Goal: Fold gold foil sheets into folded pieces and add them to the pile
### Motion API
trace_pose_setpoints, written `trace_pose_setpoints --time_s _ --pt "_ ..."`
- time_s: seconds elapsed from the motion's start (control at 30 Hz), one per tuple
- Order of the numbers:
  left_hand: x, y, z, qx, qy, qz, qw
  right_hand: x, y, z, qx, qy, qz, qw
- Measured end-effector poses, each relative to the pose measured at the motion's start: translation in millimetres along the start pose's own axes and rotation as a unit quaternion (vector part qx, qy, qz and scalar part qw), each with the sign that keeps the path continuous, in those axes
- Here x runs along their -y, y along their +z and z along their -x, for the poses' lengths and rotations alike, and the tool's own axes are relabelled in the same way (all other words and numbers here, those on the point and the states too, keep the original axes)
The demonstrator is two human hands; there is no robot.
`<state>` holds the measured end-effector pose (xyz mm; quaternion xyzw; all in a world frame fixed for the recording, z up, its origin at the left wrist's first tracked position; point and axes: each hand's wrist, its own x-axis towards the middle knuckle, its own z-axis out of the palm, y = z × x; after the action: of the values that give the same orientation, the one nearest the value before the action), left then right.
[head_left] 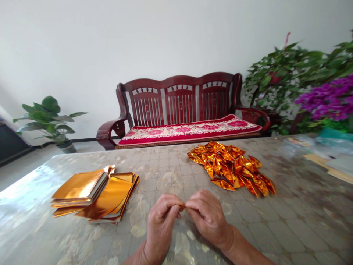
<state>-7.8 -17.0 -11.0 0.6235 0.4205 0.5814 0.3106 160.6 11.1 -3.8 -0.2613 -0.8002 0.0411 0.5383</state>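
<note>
My left hand (161, 221) and my right hand (207, 217) meet fingertip to fingertip above the near middle of the table (289, 221). Both are closed in a pinch on a small folded piece of gold foil paper (183, 206), of which only a sliver shows between the fingers. To the left lies a stack of flat gold foil sheets (95, 193). Beyond my right hand lies a heap of folded gold foil pieces (231, 167).
The table has a glossy patterned cover. Papers and a plastic bag (328, 154) lie at its far right. Behind stand a red wooden bench with a floral cushion (182, 114), a potted plant (49, 121) on the left, and leafy plants with purple flowers (328, 97) on the right.
</note>
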Motion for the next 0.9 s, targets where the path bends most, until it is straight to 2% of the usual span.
trace_pose_setpoints --time_s 0.17,0.23,0.3,0.47,0.57,0.63,0.73,0.83,0.9 --pt "6.4 -0.4 2.1 0.013 0.064 -0.044 0.997 0.4 0.4 2.3 -0.005 0.036 -0.004 0.999" --pt "9.7 0.9 1.2 0.002 0.092 -0.045 0.995 1.9 1.0 2.6 -0.008 0.047 -0.005 0.999" --pt "12.1 2.4 -0.1 -0.016 0.087 -0.036 0.995 3.7 2.6 2.5 -0.010 0.059 -0.008 0.998" --pt "10.7 3.4 -4.0 -0.024 -0.043 -0.012 0.999 7.5 7.2 3.0 0.007 0.124 -0.032 0.992" --pt "9.1 3.1 -8.4 -0.007 -0.162 0.084 0.983 8.0 6.8 3.0 0.024 0.189 -0.083 0.978" --pt "9.7 4.5 -11.4 0.020 -0.236 0.188 0.953 6.3 5.5 1.8 0.010 0.241 -0.119 0.963" --pt "10.7 8.0 -13.6 0.089 -0.301 0.342 0.886 0.9 3.6 -2.4 -0.004 0.314 -0.178 0.932" --pt "8.1 9.4 -12.4 0.141 -0.359 0.453 0.803 -5.2 3.2 -6.5 0.045 0.330 -0.255 0.908" --pt "4.9 7.4 -11.1 0.158 -0.409 0.523 0.731 -8.4 4.2 -7.7 0.077 0.316 -0.295 0.898"
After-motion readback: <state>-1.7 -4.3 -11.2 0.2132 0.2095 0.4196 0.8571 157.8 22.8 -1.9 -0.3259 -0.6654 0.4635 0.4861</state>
